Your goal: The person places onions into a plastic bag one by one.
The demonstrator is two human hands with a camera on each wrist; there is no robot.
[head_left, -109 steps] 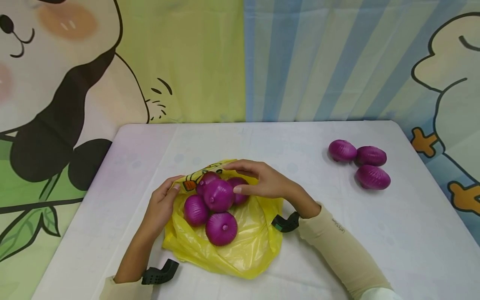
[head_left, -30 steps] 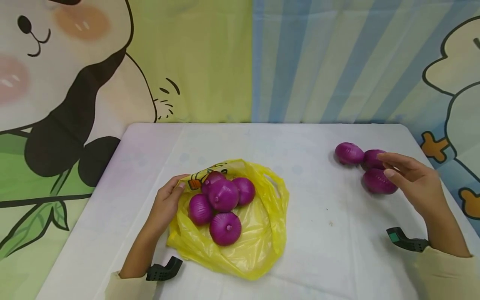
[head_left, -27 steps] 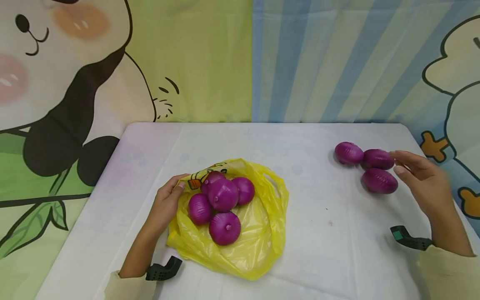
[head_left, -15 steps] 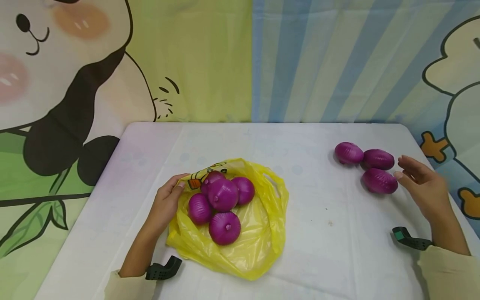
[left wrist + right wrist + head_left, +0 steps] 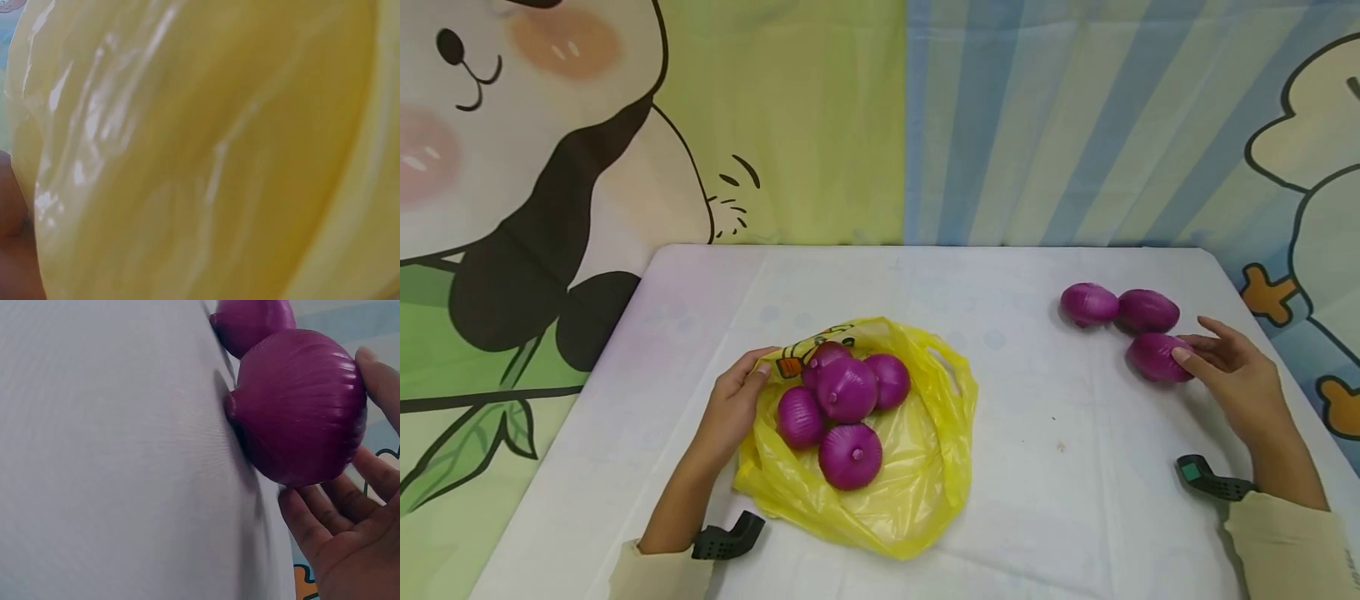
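On the left, my left hand (image 5: 732, 407) pinches the rim of a yellow plastic bag (image 5: 917, 492), thumb on the inside. The bag lies spread with its mouth facing up, and several red onions (image 5: 847, 390) are piled inside it. Its crinkled plastic (image 5: 187, 156) fills the left wrist view. Far to the right, my right hand (image 5: 1247, 383) holds the nearest of three loose red onions (image 5: 1152, 358), its thumb on the near side and fingers curled behind. In the right wrist view this onion (image 5: 297, 409) sits between thumb and fingers, low against the tablecloth.
Two more red onions (image 5: 1090, 304) (image 5: 1148, 311) rest side by side just behind the held one. A white cloth (image 5: 1045, 517) covers the table. Behind it hangs a printed cartoon curtain (image 5: 790, 125). Black camera mounts (image 5: 728, 537) sit on both wrists.
My right hand left the bag for the loose onions, hovered at their right side, then closed round the nearest one. The other two shifted slightly left and back. My left hand keeps its hold.
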